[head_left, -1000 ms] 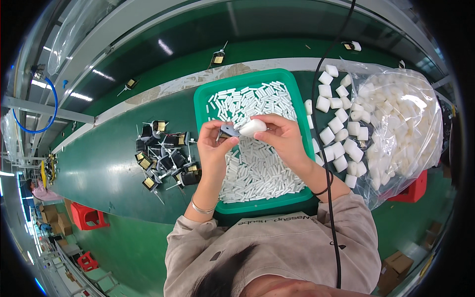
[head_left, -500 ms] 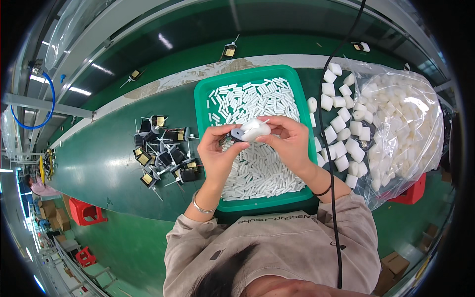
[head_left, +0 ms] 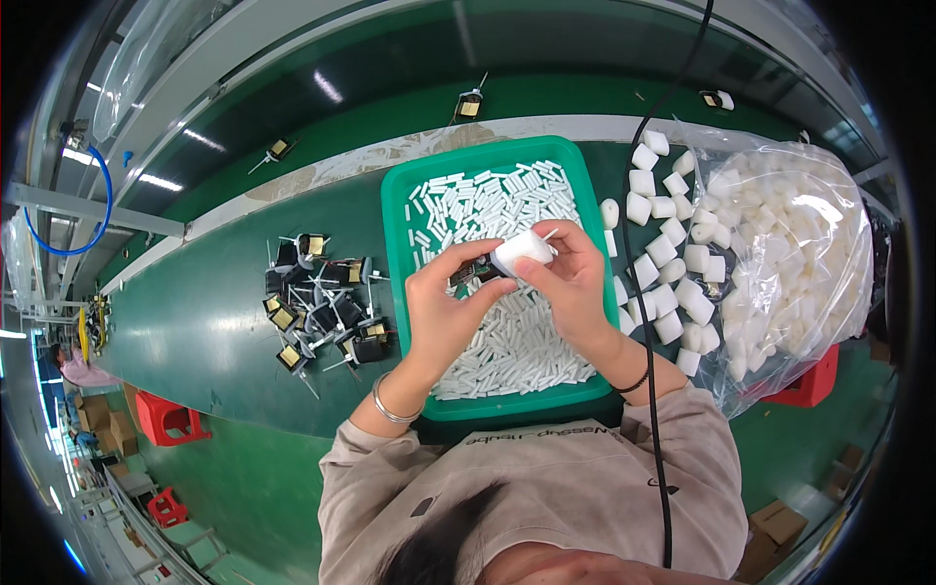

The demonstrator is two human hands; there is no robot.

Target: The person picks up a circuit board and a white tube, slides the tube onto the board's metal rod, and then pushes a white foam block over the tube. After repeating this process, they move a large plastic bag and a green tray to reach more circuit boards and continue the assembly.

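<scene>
1. Right now, fingertips (head_left: 492, 285) of both hands pinched together over the middle of the green tray (head_left: 402, 185), closed on two small parts and not spread.
2. Right hand (head_left: 575, 288) gripping a white foam cap (head_left: 520, 251) between thumb and forefingers; left hand (head_left: 444, 312) pinching a small dark component (head_left: 470, 273) with thin metal legs, pressed up against the cap's open end.
3. Cap and component touching, held just above the tray; whether the component is already seated inside, cannot tell.
4. Looks like the fitting step: dark part being mated with the white cap. Next move likely calls for a straight push along the cap's axis, legs kept clear of the rim, grip firm but not crushing the foam.
5. Below the hands, tray filled with small white sticks (head_left: 507, 341), loosely heaped.
6. Out to the left on the green table (head_left: 214, 331), a cluster of more dark components (head_left: 317, 307), legs pointing every way.
7. Out to the right, loose white caps (head_left: 673, 244) spilling from a clear plastic bag (head_left: 809, 253).
8. Further back, stray single components (head_left: 470, 102) lying well apart on the belt.
</scene>
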